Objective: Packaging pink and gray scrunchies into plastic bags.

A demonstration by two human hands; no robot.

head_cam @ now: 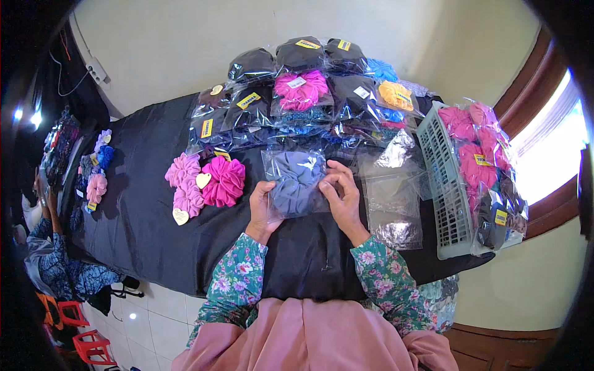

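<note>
Between both hands, just above the black table cover, is a grey-blue fabric scrunchie (pixel 297 183) inside a clear plastic bag (pixel 274 211). My left hand (pixel 263 206) grips the bag's left side, thumb on top. At the right edge, my right hand (pixel 342 197) pinches the plastic between thumb and fingers. To the left lie light pink scrunchies (pixel 188 199) and a magenta scrunchie (pixel 224 182), with heart-shaped tags (pixel 181 216). Flat clear plastic bags (pixel 394 204) lie right of my right hand.
Bagged scrunchies (pixel 301 90) are piled along the wall side of the table (pixel 144 153). At right, a grey plastic basket (pixel 448 199) holds pink and dark bagged scrunchies. Another person (pixel 60 259) works at the far left, near more scrunchies (pixel 96 185). Red stools (pixel 93 348) stand on the tiled floor.
</note>
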